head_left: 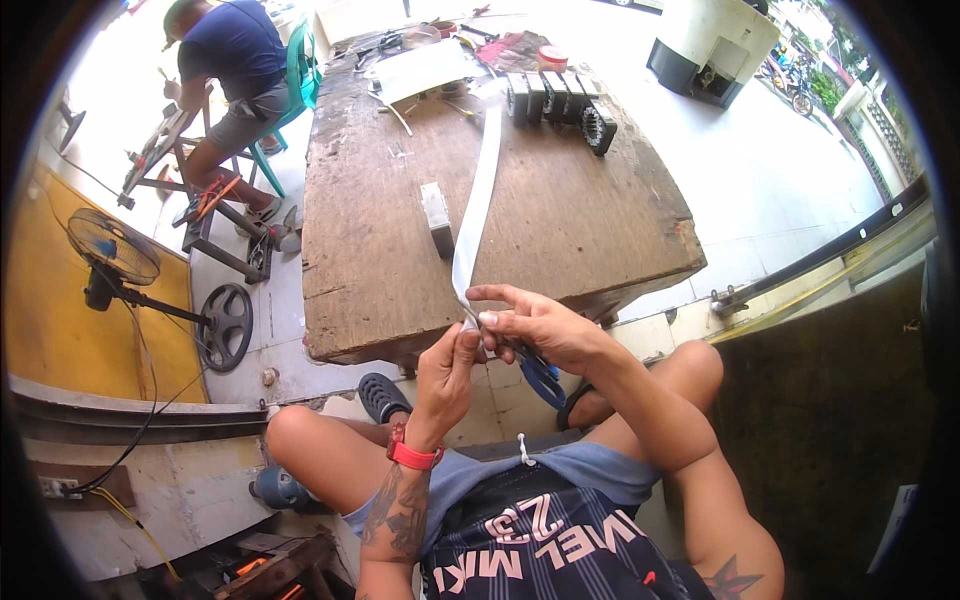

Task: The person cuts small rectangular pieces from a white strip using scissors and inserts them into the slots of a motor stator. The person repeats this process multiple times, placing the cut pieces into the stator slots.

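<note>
My left grip (447, 375) is a close pinch, thumb against fingers on the near end of a white strip (481, 200). The strip is flat, smooth and ribbon-like, with a faint sheen; it runs away from me over the tabletop (375, 275), curving gently and narrowing with distance, its far part beside a row of dark blocks (545, 98). My right grip (555, 332) is curled around blue-handled scissors (543, 380), the loops hanging below my palm. Its forefinger and thumb reach out at the strip's near end; how firmly they press on it I cannot tell.

The tabletop is brown wood, scuffed and stained, with a worn, rough front edge. The dark blocks stand side by side, thick and ridged, and just nearer to me sits a ring-shaped core (598, 130) with toothed edges around its opening. Left of the strip, near it, lies a narrow oblong block (436, 217), pale and metallic on top, dark at its near end. Farther back are a flat white sheet (420, 72), a few thin pale slivers (396, 118) and a squat, round reddish roll (551, 58). A red band (415, 453) wraps my left wrist.
</note>
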### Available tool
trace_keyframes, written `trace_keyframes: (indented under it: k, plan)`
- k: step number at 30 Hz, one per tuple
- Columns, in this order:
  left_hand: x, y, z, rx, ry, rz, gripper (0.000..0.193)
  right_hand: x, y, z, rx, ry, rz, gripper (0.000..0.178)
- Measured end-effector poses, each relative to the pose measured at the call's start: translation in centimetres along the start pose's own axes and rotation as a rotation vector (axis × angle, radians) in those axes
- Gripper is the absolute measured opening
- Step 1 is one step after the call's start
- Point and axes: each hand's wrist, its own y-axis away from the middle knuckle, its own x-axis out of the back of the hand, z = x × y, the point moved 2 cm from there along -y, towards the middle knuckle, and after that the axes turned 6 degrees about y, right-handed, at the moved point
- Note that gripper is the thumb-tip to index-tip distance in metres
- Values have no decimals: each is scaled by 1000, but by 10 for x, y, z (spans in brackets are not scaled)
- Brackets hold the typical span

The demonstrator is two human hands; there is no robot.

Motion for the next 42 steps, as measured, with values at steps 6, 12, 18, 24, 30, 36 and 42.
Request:
trace_keyframes:
  k: [6,12,18,24,30,36,42]
  plan:
    - [10,2,0,15,58,-1,42,-6,-1,9,-57,-103,-7,59]
    - [5,5,15,-51,-244,43,40,0,-9,5,172,342,52,33]
    - [-19,47,40,60,-385,119,35,23,-13,-43,419,991,545,33]
    - [8,114,60,204,-451,16,31,74,-10,-62,664,1252,804,45]
    - [70,164,98,319,-468,-134,31,115,11,-110,327,1693,1286,30]
    - [127,101,176,58,-1356,-228,16,72,35,-131,469,973,651,35]
    - [65,-18,219,-461,-1425,-609,25,-30,9,-66,430,1398,11,58]
